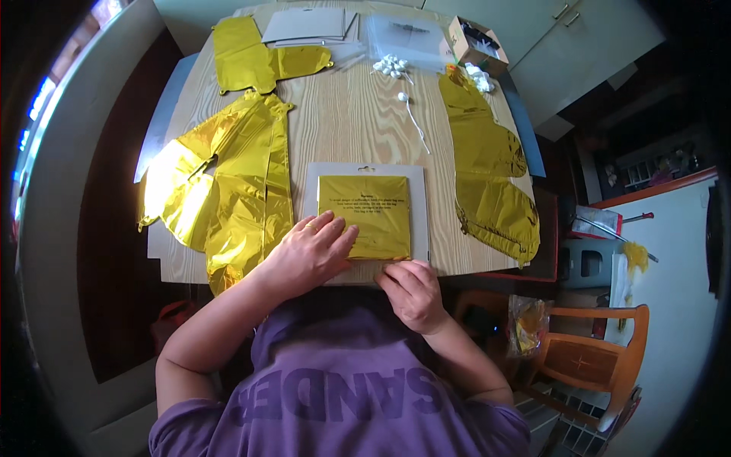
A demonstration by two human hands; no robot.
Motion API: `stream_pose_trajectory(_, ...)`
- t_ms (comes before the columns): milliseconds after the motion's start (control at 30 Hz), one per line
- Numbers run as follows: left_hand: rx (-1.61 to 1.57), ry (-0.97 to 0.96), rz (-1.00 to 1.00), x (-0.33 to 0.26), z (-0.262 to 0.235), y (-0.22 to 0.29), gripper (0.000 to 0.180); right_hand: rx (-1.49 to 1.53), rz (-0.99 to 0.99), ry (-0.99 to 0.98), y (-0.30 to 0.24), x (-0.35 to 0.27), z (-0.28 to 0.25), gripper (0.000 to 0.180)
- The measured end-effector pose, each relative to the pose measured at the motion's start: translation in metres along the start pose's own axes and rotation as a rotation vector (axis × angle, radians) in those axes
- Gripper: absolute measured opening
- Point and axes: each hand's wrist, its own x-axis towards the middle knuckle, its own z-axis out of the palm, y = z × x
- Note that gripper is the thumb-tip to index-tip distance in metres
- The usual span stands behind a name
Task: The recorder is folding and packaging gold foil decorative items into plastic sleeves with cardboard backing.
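With the left hand (320, 242) laid wide and flat over the low left part of the gold square packet (381, 221), maybe to stop any sliding. With the right hand (411, 293) curled narrow by the low right edge of the same packet, perhaps to hold that side steady; cannot tell about anything pinched there, with the fingertips partly tucked away. For the packet, a spot on top of the grey card (419, 221), straight in front of the purple shirt (343, 365), likely for easy reach from both sides. At the back of the table (335, 129), well away from both hands, grey cards (304, 25), clear sheets (407, 42) and a small box (478, 46), maybe put there to leave the middle free. Down by the belly, hardly any room, with the table's front edge so close. To the left, just a thin strip before the big shiny foil (244, 179), hanging over that front edge. To the right, a wider strip before the long foil (487, 167). Up ahead, the most room, but with a thin white string (415, 122) in the way and a heap of white lumps (391, 66) past that.
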Motion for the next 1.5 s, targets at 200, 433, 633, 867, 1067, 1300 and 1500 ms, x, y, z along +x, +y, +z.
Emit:
stream_pose_trajectory(200, 0.024, 0.000, -0.014, 0.006, -0.005, -0.012, 0.060, 0.062, 0.022, -0.091, 0.009, 0.011, -0.006, 0.017)
stream_pose_trajectory(433, 0.076, -0.012, 0.128, 0.031, -0.009, -0.011, 0.061, 0.197, 0.088, -0.161, 0.014, 0.021, -0.024, 0.022)
stream_pose_trajectory(633, -0.072, 0.040, 0.394, 0.057, 0.022, -0.039, 0.045, 0.283, 0.104, -0.302, 0.025, 0.036, -0.034, 0.020)
stream_pose_trajectory(867, -0.181, 0.095, 0.355, 0.053, 0.033, -0.048, 0.041, 0.411, 0.046, -0.280, 0.047, 0.031, -0.036, 0.015)
stream_pose_trajectory(1067, -0.226, 0.083, 0.207, 0.052, 0.033, -0.038, 0.044, 0.378, 0.620, -0.110, 0.065, 0.027, -0.064, 0.010)
stream_pose_trajectory(1300, -0.201, -0.009, 0.297, 0.067, 0.022, -0.023, 0.054, 0.153, 0.598, -0.052, 0.040, 0.008, -0.046, 0.015)
stream_pose_trajectory(1500, -0.259, -0.149, 0.399, 0.066, 0.037, -0.024, 0.042, 0.055, 0.548, -0.114, 0.032, 0.003, -0.042, 0.021)
